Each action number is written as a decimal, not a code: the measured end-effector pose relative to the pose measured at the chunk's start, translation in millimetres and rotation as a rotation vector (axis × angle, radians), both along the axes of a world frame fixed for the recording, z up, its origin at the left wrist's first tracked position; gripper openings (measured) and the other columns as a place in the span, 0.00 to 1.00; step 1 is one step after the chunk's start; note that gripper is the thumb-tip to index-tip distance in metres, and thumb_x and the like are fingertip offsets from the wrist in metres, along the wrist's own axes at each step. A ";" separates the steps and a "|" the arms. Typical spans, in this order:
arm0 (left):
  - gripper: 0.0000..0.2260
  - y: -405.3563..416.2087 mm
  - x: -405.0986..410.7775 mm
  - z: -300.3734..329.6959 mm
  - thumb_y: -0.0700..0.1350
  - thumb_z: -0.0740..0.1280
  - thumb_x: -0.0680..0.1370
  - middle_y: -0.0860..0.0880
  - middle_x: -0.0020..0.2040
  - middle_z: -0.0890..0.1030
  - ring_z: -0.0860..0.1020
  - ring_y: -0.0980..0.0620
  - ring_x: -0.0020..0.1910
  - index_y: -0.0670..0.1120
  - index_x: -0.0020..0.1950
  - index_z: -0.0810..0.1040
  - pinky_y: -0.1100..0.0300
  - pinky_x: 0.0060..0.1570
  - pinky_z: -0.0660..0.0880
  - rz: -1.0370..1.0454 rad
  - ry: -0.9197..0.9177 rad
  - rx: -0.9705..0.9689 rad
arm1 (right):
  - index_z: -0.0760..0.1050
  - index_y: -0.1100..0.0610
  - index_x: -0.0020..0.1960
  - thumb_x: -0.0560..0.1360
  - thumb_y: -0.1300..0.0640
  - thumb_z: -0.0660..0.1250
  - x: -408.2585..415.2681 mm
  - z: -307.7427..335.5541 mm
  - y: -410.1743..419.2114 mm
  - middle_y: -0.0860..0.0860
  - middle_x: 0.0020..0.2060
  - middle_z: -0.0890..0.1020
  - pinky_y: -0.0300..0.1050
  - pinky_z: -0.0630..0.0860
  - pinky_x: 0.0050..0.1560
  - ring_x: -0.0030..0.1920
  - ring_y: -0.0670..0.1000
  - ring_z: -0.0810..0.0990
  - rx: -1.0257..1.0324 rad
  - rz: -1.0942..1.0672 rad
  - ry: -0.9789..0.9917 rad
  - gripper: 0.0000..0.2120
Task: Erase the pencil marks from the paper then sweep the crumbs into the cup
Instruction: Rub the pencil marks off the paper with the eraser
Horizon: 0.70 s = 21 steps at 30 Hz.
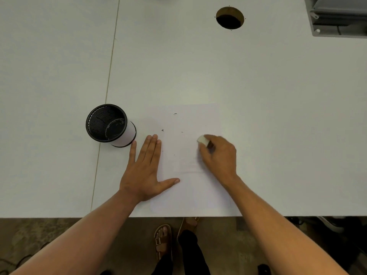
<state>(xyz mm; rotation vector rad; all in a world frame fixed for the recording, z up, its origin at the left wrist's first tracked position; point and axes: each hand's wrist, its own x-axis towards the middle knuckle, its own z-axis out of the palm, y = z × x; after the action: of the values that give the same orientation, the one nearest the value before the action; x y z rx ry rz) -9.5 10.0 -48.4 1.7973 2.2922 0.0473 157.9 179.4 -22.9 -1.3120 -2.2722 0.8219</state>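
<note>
Two bare hands work on a sheet of white paper [190, 155] lying at the near edge of a white table [258, 86]. On the paper's left side, the left hand [144, 169] presses flat with fingers straight. On its right side, the right hand [218, 155] pinches a white eraser [203, 139]. Dark crumbs [162, 130] dot the paper. Just left of the paper stands a black mesh cup [109, 124].

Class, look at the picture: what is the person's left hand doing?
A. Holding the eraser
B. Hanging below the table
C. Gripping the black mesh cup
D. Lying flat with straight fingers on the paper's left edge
D: the left hand lies flat, fingers straight, on the paper, beside the cup; the right hand holds the eraser.
</note>
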 end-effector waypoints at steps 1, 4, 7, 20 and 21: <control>0.51 0.1 -0.1 0.0 0.77 0.47 0.76 0.40 0.83 0.50 0.48 0.43 0.83 0.37 0.82 0.49 0.33 0.78 0.48 0.000 0.000 -0.001 | 0.81 0.55 0.50 0.73 0.56 0.70 -2.6 0.7 4.0 0.50 0.37 0.82 0.41 0.73 0.39 0.36 0.48 0.77 -0.005 -0.024 0.003 0.06; 0.51 -0.4 0.2 -0.2 0.77 0.47 0.76 0.40 0.83 0.50 0.48 0.43 0.83 0.37 0.82 0.50 0.33 0.77 0.48 0.002 -0.002 -0.003 | 0.80 0.57 0.52 0.73 0.57 0.69 -3.1 1.2 -12.4 0.50 0.40 0.82 0.38 0.71 0.41 0.38 0.48 0.78 -0.011 0.014 0.013 0.08; 0.51 -0.8 -0.4 -0.9 0.77 0.47 0.76 0.40 0.83 0.50 0.48 0.43 0.83 0.37 0.82 0.50 0.33 0.77 0.49 0.000 -0.005 -0.001 | 0.79 0.57 0.56 0.74 0.56 0.69 5.3 1.0 -50.6 0.51 0.43 0.83 0.35 0.71 0.41 0.40 0.48 0.79 -0.044 0.198 -0.007 0.11; 0.51 -0.4 0.2 0.1 0.77 0.47 0.76 0.39 0.83 0.50 0.49 0.43 0.83 0.36 0.82 0.51 0.33 0.78 0.48 -0.005 -0.003 0.007 | 0.80 0.57 0.55 0.74 0.55 0.69 -4.7 -0.1 -46.4 0.51 0.43 0.83 0.35 0.72 0.43 0.40 0.46 0.78 -0.073 0.129 0.015 0.11; 0.51 -0.2 -0.2 0.1 0.77 0.47 0.76 0.39 0.83 0.51 0.49 0.43 0.83 0.36 0.82 0.51 0.33 0.78 0.48 -0.005 -0.002 0.008 | 0.80 0.57 0.56 0.74 0.54 0.69 -2.4 1.4 -59.8 0.51 0.43 0.83 0.37 0.73 0.43 0.40 0.47 0.79 -0.078 0.208 -0.006 0.12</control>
<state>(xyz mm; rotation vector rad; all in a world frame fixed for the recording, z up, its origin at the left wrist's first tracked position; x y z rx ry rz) -9.6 9.8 -48.3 1.8062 2.2887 0.0574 155.5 119.6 -21.5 -1.1242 -2.4330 0.9854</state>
